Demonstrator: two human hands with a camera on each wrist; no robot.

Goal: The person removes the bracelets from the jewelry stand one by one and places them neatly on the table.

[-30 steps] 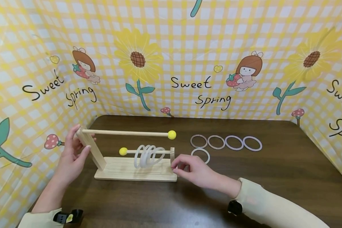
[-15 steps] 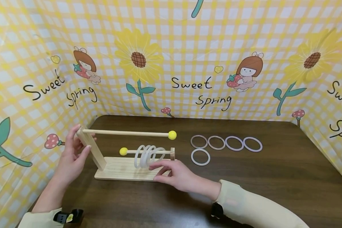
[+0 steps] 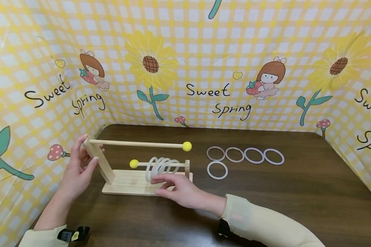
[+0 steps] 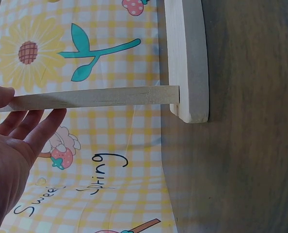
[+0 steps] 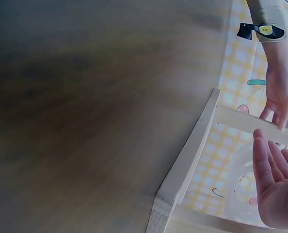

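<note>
My left hand grips the top of the tall upright of a wooden stand, thumb on one side and fingers on the other; the left wrist view shows this hand on the upright. Several translucent white rings hang on the stand's lower rod, between its yellow ball and the short post. In front of them is my right hand, fingers extended and thumb apart. Its fingertips overlap the rings' lower edge; I cannot tell whether they touch.
The upper rod, tipped with a yellow ball, stretches above the lower one. Several loose rings, pale and purplish, lie on the dark table to the right. Patterned cloth encloses the table's back and sides.
My right hand has moved left from the short post to the front of the hanging rings. The left hand and the stand have stayed in place.
</note>
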